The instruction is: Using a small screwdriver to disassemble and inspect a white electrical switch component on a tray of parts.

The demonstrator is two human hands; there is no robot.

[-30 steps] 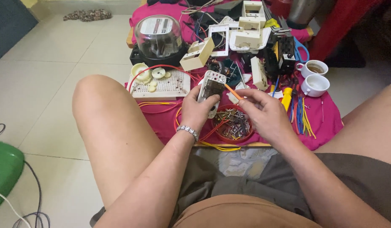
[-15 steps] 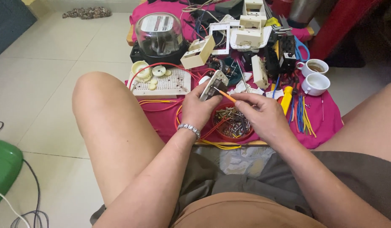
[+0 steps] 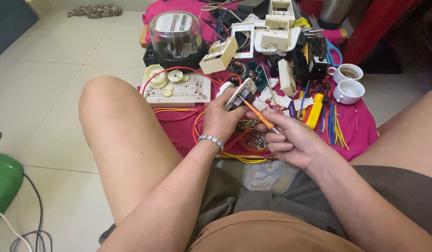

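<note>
Two bare hands work over a pink cloth [image 3: 360, 135] spread on the floor between the person's knees. Far left of the hands, a green object [image 3: 3, 179] with trailing cables lies on the tiles. Up and left of the left hand: a perforated white board [image 3: 188, 88] with small cream parts on it, and behind that a glass-domed meter [image 3: 176, 35]. Left hand [image 3: 220, 123], bracelet at the wrist, is closed around a small cream switch module [image 3: 241, 93], held tilted just above the fingers. An orange-handled screwdriver [image 3: 260, 115] runs diagonally from the module down to the right hand [image 3: 290, 142], whose fingers are clamped on the handle; the tip meets the module. Below and between both hands sits a tangle of red and yellow wires [image 3: 239, 140]. Up and right of the right hand: a yellow-handled tool [image 3: 315, 109], loose coloured wire lengths, then two white cups [image 3: 347, 91].
</note>
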